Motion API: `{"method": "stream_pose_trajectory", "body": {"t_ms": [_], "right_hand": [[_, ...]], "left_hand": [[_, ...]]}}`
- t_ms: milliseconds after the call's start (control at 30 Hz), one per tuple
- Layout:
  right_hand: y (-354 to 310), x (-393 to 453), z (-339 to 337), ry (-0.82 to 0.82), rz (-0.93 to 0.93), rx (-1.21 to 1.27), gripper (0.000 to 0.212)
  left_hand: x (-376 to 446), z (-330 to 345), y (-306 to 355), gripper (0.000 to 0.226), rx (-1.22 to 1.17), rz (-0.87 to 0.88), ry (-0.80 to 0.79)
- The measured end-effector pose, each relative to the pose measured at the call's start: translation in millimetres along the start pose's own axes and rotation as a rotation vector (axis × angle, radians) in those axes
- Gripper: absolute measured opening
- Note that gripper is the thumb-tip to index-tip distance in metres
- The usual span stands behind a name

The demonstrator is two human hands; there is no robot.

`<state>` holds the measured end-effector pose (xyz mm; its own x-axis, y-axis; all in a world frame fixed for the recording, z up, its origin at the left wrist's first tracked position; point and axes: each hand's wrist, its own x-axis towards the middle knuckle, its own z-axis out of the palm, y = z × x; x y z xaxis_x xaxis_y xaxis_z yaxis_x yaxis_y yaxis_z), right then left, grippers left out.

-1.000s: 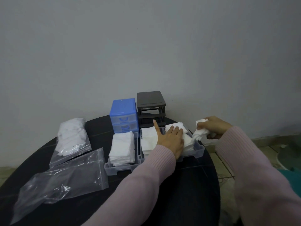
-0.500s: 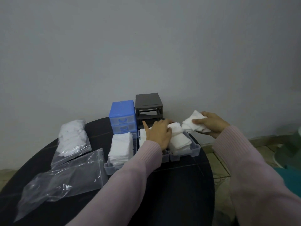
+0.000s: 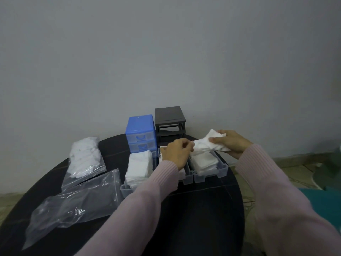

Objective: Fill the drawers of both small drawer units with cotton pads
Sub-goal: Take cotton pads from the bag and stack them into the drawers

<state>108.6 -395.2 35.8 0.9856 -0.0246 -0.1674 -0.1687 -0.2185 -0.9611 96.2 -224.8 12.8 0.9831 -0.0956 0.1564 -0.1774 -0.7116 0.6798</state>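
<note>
right hand: holds a loose bunch of cotton pads, thumb on top, fingers curled under; bunch is up over the back of the right drawer.
left hand: fingers curled, tips at the left end of that same bunch; looks like a pinch but can't tell for sure. hand sits over the middle drawer.
right drawer: clear plastic, out on the table, holds a stack of white pads.
middle drawer: clear, touching the right one side by side; pads inside, mostly hidden by left wrist + sleeve.
left drawer: clear, just beside the middle one; piled w/ white pads above the rim.
blue unit: behind the left drawer; two clear drawers in place, bottom slot hidden by the pads in front.
dark unit: right next to the blue unit, by the wall; its slots look open, no drawers seen in them.
full bag: clear plastic w/ pads inside, far left of table.
flat bag: clear, crumpled, lies near front-left, partly overlaps the full bag's near end.
table: dark, round.
</note>
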Motion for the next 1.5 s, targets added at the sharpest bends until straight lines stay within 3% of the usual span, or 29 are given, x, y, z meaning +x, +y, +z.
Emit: {"method": "stream_pose_trajectory", "body": {"t_ms": [67, 167, 367, 567, 700, 800, 867, 1033, 1300, 1500], "right_hand": [[-1.5, -1.8, 2.9, -0.052, -0.048, 0.057, 0.034], [-3.8, -6.4, 5.6, -0.117, -0.095, 0.164, 0.017], [-4.2, -11.1, 6.6, -0.161, -0.144, 0.171, 0.014], [-7.9, -12.9, 9.9, -0.162, -0.108, 0.271, 0.028], [-7.5, -12.8, 6.9, -0.026, -0.129, 0.309, 0.015], [-6.2, -10.9, 1.2, 0.091, -0.137, 0.328, 0.017], [-6.9, -14.6, 0.2, 0.082, -0.138, 0.314, 0.022], [-14.6, -25.5, 15.2, -0.004, -0.224, 0.104, 0.027], [-11.6, -23.6, 27.9, 0.171, -0.524, -0.115, 0.032], [-11.7, -23.1, 30.1, 0.175, -0.602, -0.291, 0.022]], "left_hand": [[1.3, 1.8, 3.5, 0.027, -0.245, -0.032, -0.076], [0.6, 0.2, 8.1, 0.017, -0.454, -0.080, -0.093], [-1.9, -6.7, 14.3, 0.036, -0.784, -0.174, -0.200], [0.1, -3.9, 10.6, 0.040, -0.893, -0.179, -0.229], [0.2, -6.8, 8.0, 0.037, -0.909, -0.202, -0.153], [1.7, -10.7, 4.1, 0.040, -0.963, -0.253, -0.098], [1.9, -12.7, 2.1, 0.041, -0.979, -0.255, -0.074], [0.9, -14.9, 2.2, 0.022, -0.959, -0.193, -0.046], [-1.9, -23.8, 6.7, 0.010, -0.998, -0.165, -0.078], [-3.5, -27.5, 6.1, 0.008, -0.995, -0.173, -0.068]]}}
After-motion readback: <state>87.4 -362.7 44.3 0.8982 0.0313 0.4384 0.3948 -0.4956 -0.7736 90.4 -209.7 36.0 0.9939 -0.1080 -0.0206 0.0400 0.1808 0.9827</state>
